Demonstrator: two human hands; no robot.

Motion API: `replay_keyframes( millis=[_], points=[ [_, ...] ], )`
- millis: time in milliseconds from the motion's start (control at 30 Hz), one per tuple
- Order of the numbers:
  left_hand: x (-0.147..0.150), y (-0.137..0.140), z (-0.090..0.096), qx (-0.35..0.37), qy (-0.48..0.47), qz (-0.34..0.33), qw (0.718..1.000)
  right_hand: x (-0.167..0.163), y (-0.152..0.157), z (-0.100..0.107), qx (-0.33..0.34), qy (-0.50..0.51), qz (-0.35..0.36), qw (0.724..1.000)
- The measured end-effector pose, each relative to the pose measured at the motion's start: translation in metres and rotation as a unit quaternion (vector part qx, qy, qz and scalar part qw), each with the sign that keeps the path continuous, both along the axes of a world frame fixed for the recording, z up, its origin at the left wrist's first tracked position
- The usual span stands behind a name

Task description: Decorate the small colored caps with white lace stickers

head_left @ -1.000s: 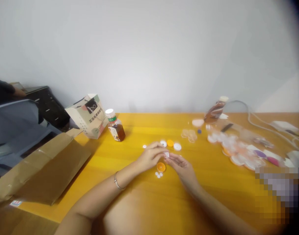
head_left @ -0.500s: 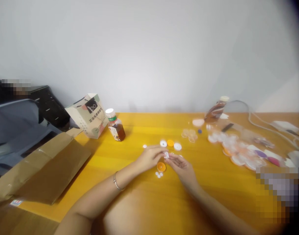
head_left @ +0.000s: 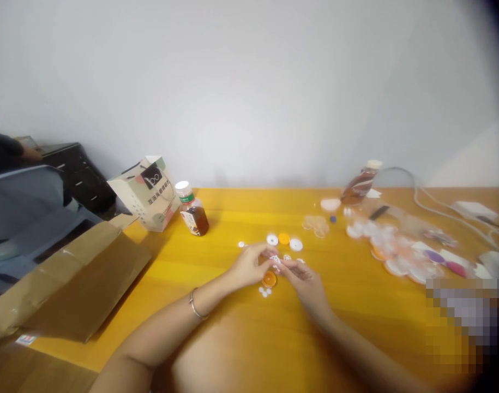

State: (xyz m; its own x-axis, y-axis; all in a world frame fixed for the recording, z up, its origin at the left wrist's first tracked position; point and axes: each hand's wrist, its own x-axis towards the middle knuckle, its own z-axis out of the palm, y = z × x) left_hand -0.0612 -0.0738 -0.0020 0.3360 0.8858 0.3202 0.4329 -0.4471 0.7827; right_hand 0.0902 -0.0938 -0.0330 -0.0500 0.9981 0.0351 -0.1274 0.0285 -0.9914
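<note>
Between my two hands is a small white piece with dark spots point(head_left: 276, 260); its exact kind is too small to make out. My left hand point(head_left: 251, 266) pinches it from the left, thumb and fingers closed. My right hand point(head_left: 305, 282) grips its right side with the fingertips. Just below the hands lies a round orange disc point(head_left: 269, 280), and nearer to me sits a cluster of small white dots point(head_left: 265, 292). Beyond my fingers are a white disc point(head_left: 272, 239), an orange disc point(head_left: 284, 238) and another white disc point(head_left: 296, 244). A spotted white piece point(head_left: 287, 257) lies behind the right fingertips.
A paper gift bag point(head_left: 145, 194) and a bottle of dark drink point(head_left: 192, 210) stand at left, behind a brown cardboard box point(head_left: 89, 289). At right are a tilted bottle point(head_left: 359, 185), clear flower-shaped cases point(head_left: 396, 248) and a white cable point(head_left: 421, 196). Someone's dark sleeve point(head_left: 1, 150) shows far left.
The small white piece has tilted between my fingers, and my left fingers have curled a little. Another spotted piece behind the hands now shows more clearly. The sleeved arm at far left has shifted.
</note>
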Motion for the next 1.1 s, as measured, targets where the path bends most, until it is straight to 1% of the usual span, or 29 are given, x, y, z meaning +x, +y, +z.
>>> replay_keyframes(
  millis=[100, 267, 400, 500, 567, 667, 733, 767, 833, 967, 1100],
  points=[
    [0.0, -0.001, 0.001, -0.012, -0.01, -0.004, 1.0, 0.0, 0.0, -0.002, 0.005, 0.004, -0.005, 1.0],
    [0.0, -0.003, 0.007, 0.0, -0.017, -0.011, 1.0, 0.001, 0.0, -0.001, 0.016, 0.012, -0.002, 1.0],
    [-0.001, -0.001, 0.007, -0.011, -0.021, -0.024, 0.999, 0.002, 0.002, -0.001, 0.024, -0.013, 0.009, 1.0],
    [-0.006, 0.001, 0.011, -0.012, 0.015, -0.031, 0.999, 0.004, 0.004, -0.004, 0.059, -0.059, 0.028, 0.996],
    [-0.012, 0.003, 0.016, -0.006, 0.052, -0.04, 0.998, 0.005, 0.004, -0.007, 0.108, -0.138, 0.044, 0.984],
    [-0.02, 0.004, 0.021, -0.014, 0.105, -0.073, 0.992, 0.005, 0.002, -0.009, 0.196, -0.277, 0.082, 0.937],
    [-0.022, 0.004, 0.022, -0.027, 0.136, -0.096, 0.986, 0.005, 0.001, -0.012, 0.227, -0.324, 0.101, 0.913],
    [-0.023, 0.004, 0.022, -0.03, 0.15, -0.105, 0.983, 0.004, 0.0, -0.013, 0.232, -0.334, 0.104, 0.908],
    [-0.022, 0.003, 0.02, -0.032, 0.175, -0.115, 0.977, 0.003, 0.0, -0.017, 0.228, -0.343, 0.1, 0.906],
    [-0.019, 0.003, 0.016, -0.035, 0.205, -0.124, 0.97, 0.002, 0.002, -0.025, 0.207, -0.341, 0.094, 0.912],
    [-0.018, 0.002, 0.015, -0.011, 0.229, -0.128, 0.965, 0.002, 0.003, -0.025, 0.198, -0.335, 0.098, 0.916]
  ],
)
